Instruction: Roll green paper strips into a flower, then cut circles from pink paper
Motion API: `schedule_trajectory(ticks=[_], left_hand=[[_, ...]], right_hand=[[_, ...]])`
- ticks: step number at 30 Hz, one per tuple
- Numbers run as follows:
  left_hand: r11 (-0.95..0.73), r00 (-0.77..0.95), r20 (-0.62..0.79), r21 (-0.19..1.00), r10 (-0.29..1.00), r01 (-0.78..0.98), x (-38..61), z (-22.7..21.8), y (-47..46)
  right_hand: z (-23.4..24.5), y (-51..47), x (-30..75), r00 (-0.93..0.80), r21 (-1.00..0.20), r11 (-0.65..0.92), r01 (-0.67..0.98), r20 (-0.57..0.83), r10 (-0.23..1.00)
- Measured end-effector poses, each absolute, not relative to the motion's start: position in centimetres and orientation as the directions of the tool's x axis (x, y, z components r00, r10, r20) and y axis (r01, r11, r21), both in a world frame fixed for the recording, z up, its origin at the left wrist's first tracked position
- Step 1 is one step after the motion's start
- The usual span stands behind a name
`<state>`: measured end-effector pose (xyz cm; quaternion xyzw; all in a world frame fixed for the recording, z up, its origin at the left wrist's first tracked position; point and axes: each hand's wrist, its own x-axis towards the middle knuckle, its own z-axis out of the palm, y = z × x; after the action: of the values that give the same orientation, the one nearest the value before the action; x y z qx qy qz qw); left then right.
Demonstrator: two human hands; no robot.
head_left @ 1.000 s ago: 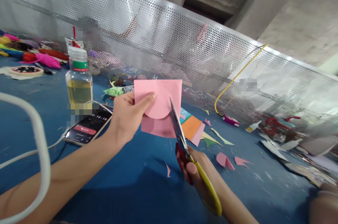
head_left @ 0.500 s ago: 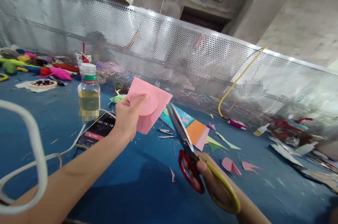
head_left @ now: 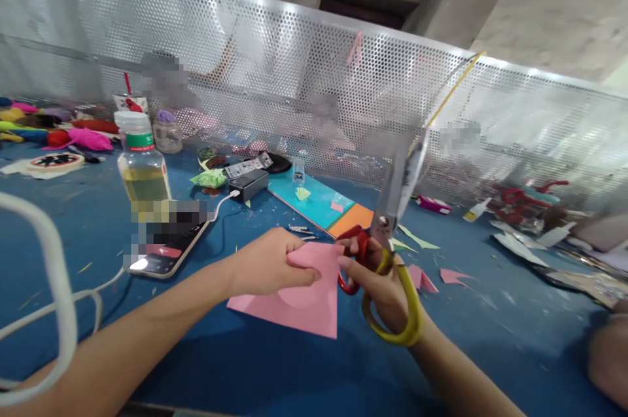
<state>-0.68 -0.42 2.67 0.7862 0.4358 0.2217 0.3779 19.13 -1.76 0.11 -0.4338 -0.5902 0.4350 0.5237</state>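
A sheet of pink paper [head_left: 314, 315] hangs over the blue table, with a curved outline faintly visible on it. My left hand [head_left: 272, 263] is closed on its upper edge, thumb in front. Close by on the right, my right hand [head_left: 385, 289] keeps hold of a pair of scissors [head_left: 392, 207] with one red and one yellow handle. Their blades point up and away from the paper, blurred by motion. The thumb and finger of that same hand meet the paper's upper right corner; whether they pinch it firmly I cannot tell.
A phone [head_left: 171, 247] and a bottle of yellowish liquid [head_left: 144, 175] stand on the left, near a white cable [head_left: 66, 286]. Beyond the paper lie coloured sheets [head_left: 314, 198] and a black box [head_left: 249, 185]. Pink scraps [head_left: 454, 276] are at right; a perforated metal screen [head_left: 275, 70] rises behind.
The pink paper has come down and turned in my left hand. My right hand has moved up to its corner, and the scissors have swung upright, away from the paper. The view has shifted.
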Motion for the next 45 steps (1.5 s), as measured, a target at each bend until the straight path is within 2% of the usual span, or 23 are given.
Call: schedule_trajectory(ticks=[3,6,9,12,16,18,23,26,29,34,38,41,45], left_hand=[[-0.31,0.531,-0.014,0.799,0.847,0.516,-0.5,2.2,-0.1],[-0.26,0.541,-0.03,0.853,0.841,0.452,-0.5,2.1,0.3],[-0.13,0.526,-0.076,0.93,0.847,0.344,-0.4,2.1,0.7],[-0.002,0.435,-0.098,0.975,0.895,0.222,0.0,2.3,0.9],[-0.056,0.285,0.004,0.983,0.959,0.173,0.3,2.6,0.7],[-0.086,0.29,0.028,0.978,0.956,0.19,0.3,2.6,0.6],[-0.056,0.356,-0.047,0.961,0.933,0.272,0.4,2.4,0.1],[-0.122,0.307,0.028,0.949,0.951,0.291,0.2,2.7,0.1],[-0.207,0.213,0.145,0.93,0.966,0.304,-0.3,3.3,0.2],[-0.348,-0.021,0.383,0.86,0.924,0.374,-1.3,3.9,0.3],[-0.409,-0.138,0.517,0.79,0.845,0.456,-1.7,4.1,0.3],[-0.433,-0.227,0.565,0.786,0.794,0.441,-1.8,4.3,0.3],[-0.412,-0.3,0.53,0.83,0.793,0.376,-1.9,4.6,0.3]], right_hand=[[-0.3,-1.7,18.8,-0.097,-0.962,0.265,0.068,0.258,0.961],[-0.6,-1.3,18.7,-0.022,-0.944,0.326,0.044,0.325,0.945],[-0.9,-0.7,19.0,0.096,-0.938,0.343,-0.045,0.337,0.937],[-1.3,-0.2,19.4,0.121,-0.939,0.331,-0.091,0.319,0.94],[-1.7,-0.1,19.3,0.092,-0.943,0.315,-0.106,0.306,0.948],[-1.7,-0.3,19.0,0.083,-0.945,0.31,-0.102,0.302,0.95],[-1.2,-1.1,18.6,0.125,-0.935,0.348,-0.06,0.339,0.932],[-1.0,-1.2,19.0,0.099,-0.928,0.364,-0.077,0.356,0.929],[-0.9,-1.1,19.7,-0.045,-0.941,0.328,-0.08,0.332,0.942],[-1.4,-0.9,20.2,-0.208,-0.944,0.328,0.032,0.314,0.926],[-2.2,-1.0,20.1,-0.277,-0.942,0.301,0.147,0.253,0.927],[-2.3,-1.0,20.1,-0.302,-0.93,0.298,0.214,0.227,0.926],[-1.7,-1.0,20.4,-0.345,-0.887,0.323,0.329,0.205,0.916]])
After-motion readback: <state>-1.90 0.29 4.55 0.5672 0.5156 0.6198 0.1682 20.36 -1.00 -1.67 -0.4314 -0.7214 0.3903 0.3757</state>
